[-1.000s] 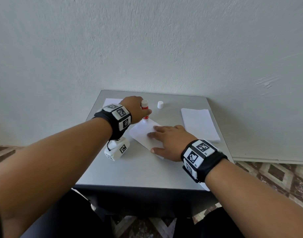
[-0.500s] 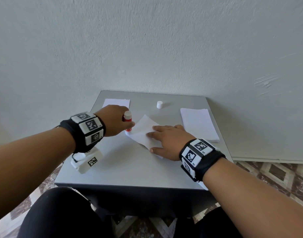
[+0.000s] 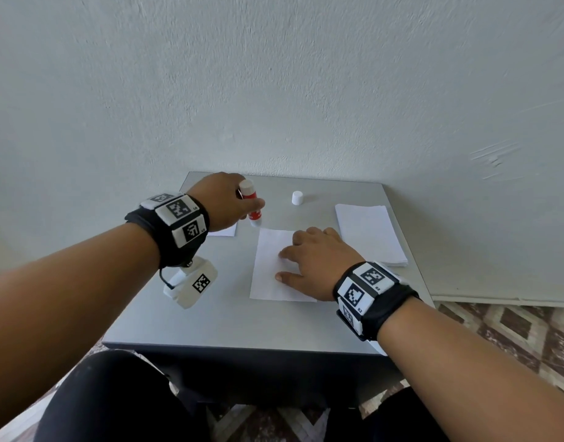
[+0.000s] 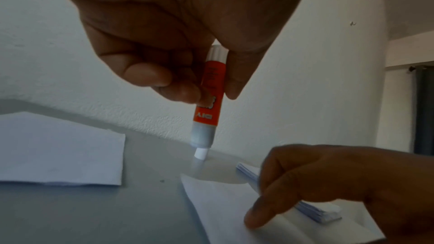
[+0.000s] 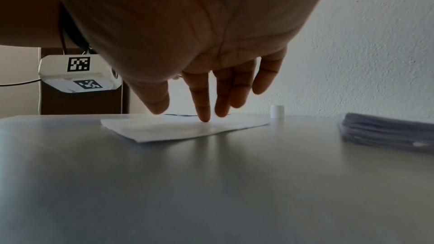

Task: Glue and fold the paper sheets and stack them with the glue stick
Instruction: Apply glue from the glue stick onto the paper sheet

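Observation:
My left hand [image 3: 229, 199] grips a red and white glue stick [image 3: 251, 204], tip down, just above the table past the far left corner of a white paper sheet [image 3: 269, 266]. In the left wrist view the glue stick [image 4: 207, 103] is uncapped and its white tip hovers over the grey surface. My right hand [image 3: 312, 260] lies on the sheet with straight fingers [image 5: 202, 99] pressing it flat. The sheet [image 5: 183, 127] lies square to the table edge.
A white cap [image 3: 297, 198] stands at the back of the grey table [image 3: 229, 320]. A stack of white sheets [image 3: 370, 234] lies at the right. A folded paper [image 3: 223, 231] lies back left, partly under my left wrist. A wall rises behind the table.
The left hand with the glue stick swung back from the sheet's near left edge to beyond its far left corner. The right hand turned the sheet from skewed to square.

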